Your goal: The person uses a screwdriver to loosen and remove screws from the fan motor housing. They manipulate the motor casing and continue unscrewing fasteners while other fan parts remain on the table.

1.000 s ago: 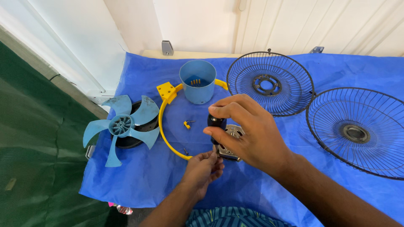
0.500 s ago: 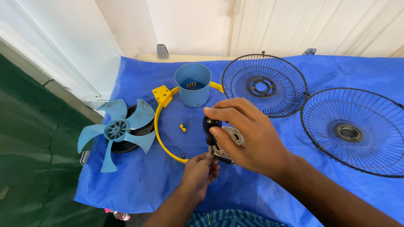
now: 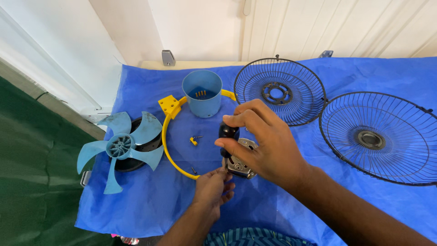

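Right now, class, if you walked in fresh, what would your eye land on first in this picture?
Probably the two hands at the centre: the right hand grips a black-handled tool over a small metal motor part, with the left hand just below it. Next, the light blue fan blade at left and two black wire fan guards at right, all on a blue cloth.

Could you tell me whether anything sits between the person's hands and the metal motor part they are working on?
Nothing visible does: the right hand grips a black-handled tool upon the metal motor part, and the left hand touches its edge.
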